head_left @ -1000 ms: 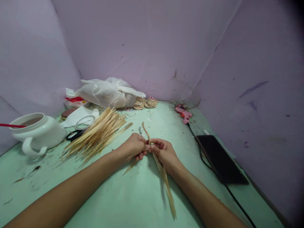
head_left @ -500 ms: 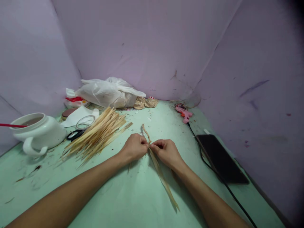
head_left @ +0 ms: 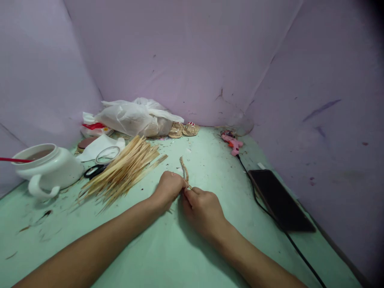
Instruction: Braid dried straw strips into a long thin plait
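A short twisted cord of straw-coloured dried fibre stands out past my fingertips, its free end pointing away from me. My left hand pinches the cord at its near end. Right beside it, my right hand is closed with thumb and fingers on the same fibre, the two sets of fingertips touching or almost so. Most of the loose strip below the twist is hidden behind my hands. To the left lies a loose bundle of dried fibre strips.
At left are a white pot with a red stick, black-handled scissors and white paper. Behind lie a plastic bag and small woven hats. A pink glue gun, its cable and a black phone are at right.
My right hand has rolled over and come nearer to me and left, knuckles now up. The long loose strip that trailed toward me is now hidden. My left hand has shifted slightly.
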The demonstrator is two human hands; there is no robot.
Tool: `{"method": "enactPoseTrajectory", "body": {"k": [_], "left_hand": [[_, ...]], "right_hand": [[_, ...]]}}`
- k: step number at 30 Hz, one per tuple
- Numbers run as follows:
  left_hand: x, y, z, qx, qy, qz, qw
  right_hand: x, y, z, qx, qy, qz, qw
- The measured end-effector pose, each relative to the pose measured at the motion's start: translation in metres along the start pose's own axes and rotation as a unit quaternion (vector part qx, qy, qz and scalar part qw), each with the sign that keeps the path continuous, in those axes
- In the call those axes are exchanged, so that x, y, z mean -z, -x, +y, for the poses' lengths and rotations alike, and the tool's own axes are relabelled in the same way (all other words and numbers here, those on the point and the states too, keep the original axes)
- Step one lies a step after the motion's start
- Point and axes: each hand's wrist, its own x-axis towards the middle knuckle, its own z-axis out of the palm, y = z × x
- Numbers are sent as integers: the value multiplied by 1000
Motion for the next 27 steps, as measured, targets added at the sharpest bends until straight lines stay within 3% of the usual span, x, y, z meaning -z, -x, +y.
{"method": "enactPoseTrajectory", "body": {"k": [4,6,7,9,10,11,13,15,22,25,27], "left_hand": [[-1,6,4,18,116,-3,993],[1,7,3,-23,111,-5,994],[2,7,1,-41,101,-9,994],[4,9,-2,-66,85,-31,994],[4,10,-3,-74,80,-47,993],[4,12,-5,-81,76,-63,992],[3,14,-8,-97,64,-96,989],[0,16,-10,-111,46,-120,985],[-2,16,-10,-157,-18,-176,972],[-1,15,-10,-173,-59,-174,968],[0,17,-10,-200,-108,-165,960]], "right_hand": [[8,-1,-2,16,-109,-22,994],[15,-7,3,-73,-192,27,978],[19,-11,7,-147,-244,64,956],[24,-20,18,-308,-373,106,869],[26,-24,24,-369,-449,74,810],[27,-27,30,-401,-513,34,758],[28,-31,39,-406,-592,-11,696],[27,-32,43,-396,-611,-3,686],[21,-33,45,-408,-582,101,696],[21,-35,46,-415,-603,92,675],[22,-35,46,-431,-628,72,644]]}}
